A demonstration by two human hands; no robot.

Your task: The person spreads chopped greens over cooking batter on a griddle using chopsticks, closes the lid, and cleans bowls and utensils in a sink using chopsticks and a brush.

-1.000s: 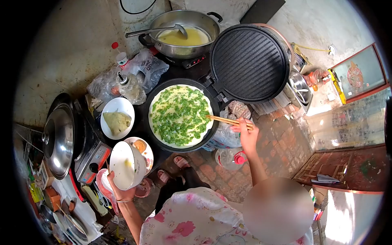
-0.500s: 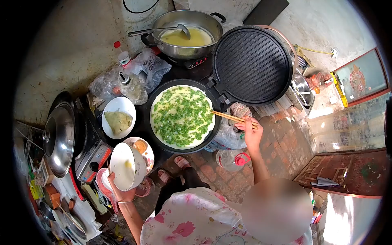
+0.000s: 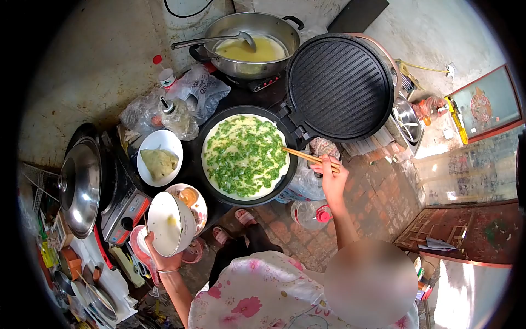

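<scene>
A round flatbread [image 3: 245,156] topped with chopped greens and egg lies in the black electric griddle [image 3: 246,203], whose ridged lid [image 3: 339,88] is tipped back. My right hand [image 3: 332,176] grips a pair of wooden chopsticks [image 3: 307,157]; their tips reach the flatbread's right edge. My left hand [image 3: 159,253] holds a tilted white bowl [image 3: 171,225] by its side; a little yellowish residue shows inside. Beneath and beside that bowl is a plate [image 3: 200,211] with an orange-brown item. Folded pale green flatbread pieces sit in another white bowl [image 3: 164,140].
A steel pot [image 3: 246,68] of yellow liquid with a ladle [image 3: 219,39] stands behind the griddle. Plastic bags [image 3: 205,90] and an oil bottle [image 3: 167,107] are at its left. A domed lid [image 3: 79,186] stands far left; a plastic jug [image 3: 309,215] is on the floor.
My right hand and the chopsticks have shifted slightly left, and the fingers have closed in more. My left hand and the tilted bowl stay nearly where they were.
</scene>
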